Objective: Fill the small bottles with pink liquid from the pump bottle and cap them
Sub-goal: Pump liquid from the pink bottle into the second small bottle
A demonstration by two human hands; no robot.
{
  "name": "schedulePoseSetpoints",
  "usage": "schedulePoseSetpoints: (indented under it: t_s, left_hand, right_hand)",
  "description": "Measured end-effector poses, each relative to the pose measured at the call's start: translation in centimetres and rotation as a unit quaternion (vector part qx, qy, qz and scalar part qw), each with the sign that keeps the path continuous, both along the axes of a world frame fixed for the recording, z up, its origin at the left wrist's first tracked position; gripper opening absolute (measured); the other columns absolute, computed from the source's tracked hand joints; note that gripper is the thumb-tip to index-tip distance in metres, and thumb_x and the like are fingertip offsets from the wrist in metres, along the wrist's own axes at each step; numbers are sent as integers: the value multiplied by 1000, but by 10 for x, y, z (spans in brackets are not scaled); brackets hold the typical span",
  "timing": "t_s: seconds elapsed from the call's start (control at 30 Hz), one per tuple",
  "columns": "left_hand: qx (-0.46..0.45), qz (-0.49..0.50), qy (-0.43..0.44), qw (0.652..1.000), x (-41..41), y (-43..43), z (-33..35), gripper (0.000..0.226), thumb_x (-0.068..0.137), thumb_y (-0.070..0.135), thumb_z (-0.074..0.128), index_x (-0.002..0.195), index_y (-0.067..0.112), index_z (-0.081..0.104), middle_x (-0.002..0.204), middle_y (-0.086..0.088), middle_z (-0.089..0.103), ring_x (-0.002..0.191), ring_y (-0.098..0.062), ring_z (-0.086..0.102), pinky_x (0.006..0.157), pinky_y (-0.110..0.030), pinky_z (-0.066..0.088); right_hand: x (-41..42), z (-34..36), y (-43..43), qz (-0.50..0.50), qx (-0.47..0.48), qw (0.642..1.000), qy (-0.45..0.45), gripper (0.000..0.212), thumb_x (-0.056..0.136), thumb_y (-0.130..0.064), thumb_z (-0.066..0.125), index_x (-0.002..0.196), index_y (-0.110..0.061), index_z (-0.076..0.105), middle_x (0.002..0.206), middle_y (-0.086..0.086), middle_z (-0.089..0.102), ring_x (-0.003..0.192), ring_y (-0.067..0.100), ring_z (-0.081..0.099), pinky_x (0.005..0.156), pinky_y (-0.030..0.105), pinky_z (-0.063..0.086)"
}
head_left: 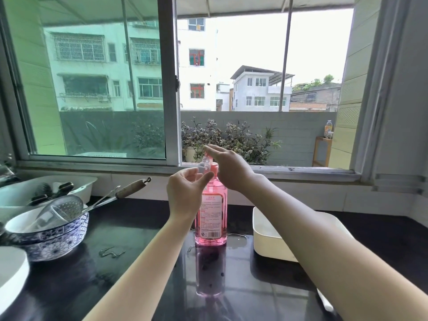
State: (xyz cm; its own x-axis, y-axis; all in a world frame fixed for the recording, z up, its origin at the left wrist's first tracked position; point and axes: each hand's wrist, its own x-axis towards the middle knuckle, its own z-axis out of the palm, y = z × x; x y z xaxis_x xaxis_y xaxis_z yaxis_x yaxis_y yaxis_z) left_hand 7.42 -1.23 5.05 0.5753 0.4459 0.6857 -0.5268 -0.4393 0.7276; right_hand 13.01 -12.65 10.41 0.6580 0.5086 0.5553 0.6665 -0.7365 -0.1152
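Left hand (185, 195): my fingers pinched on a clear vial (204, 166), held up at the pump spout.
Right hand (228, 167): flat, fingers together, pressing the pump (211, 161).
Bottle (212, 218): upright, mid-counter (129, 228).
Room: tray (264, 237) just right, bowl (49, 237) well left, window ledge behind.

L hand (185, 195) pinches small clear bottle (203, 166) at pump spout; R hand (228, 169) flat on pump head of pink bottle (212, 218), upright on dark counter (115, 262).
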Motion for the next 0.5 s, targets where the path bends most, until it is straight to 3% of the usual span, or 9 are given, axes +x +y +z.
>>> schedulePoseSetpoints:
  t_s: [0.13,0.27,0.43,0.5]
  left_hand:
    - [-4,4,-5,1000,2,0,0,57,63,40,79,103,1,67,91,-3,71,78,-13,66,73,-22,51]
    - [-6,-10,0,1000,2,0,-5,36,65,41,78,88,13,72,69,13,68,64,3,66,58,-11,49]
    - [-5,-9,-6,1000,-3,-3,-6,28,66,39,78,84,19,72,64,19,65,60,3,65,59,-17,51]
    - [1,-9,-20,1000,-4,-4,-2,30,65,39,78,88,22,69,64,22,62,57,10,62,57,-10,49]
  right_hand:
    - [2,-7,2,-7,48,999,-23,64,84,7,49,142,-19,40,148,-6,42,126,18,52,100,30,45]
    - [1,-18,6,-4,94,995,-12,62,82,8,49,137,-20,47,144,-6,47,123,19,55,98,34,49]
    - [-2,-13,5,-6,85,996,9,60,84,2,50,138,-24,45,142,-7,49,117,21,58,91,33,52]
    - [-1,-4,3,-7,72,997,18,60,85,0,50,139,-25,44,139,-2,53,116,23,59,91,35,52]
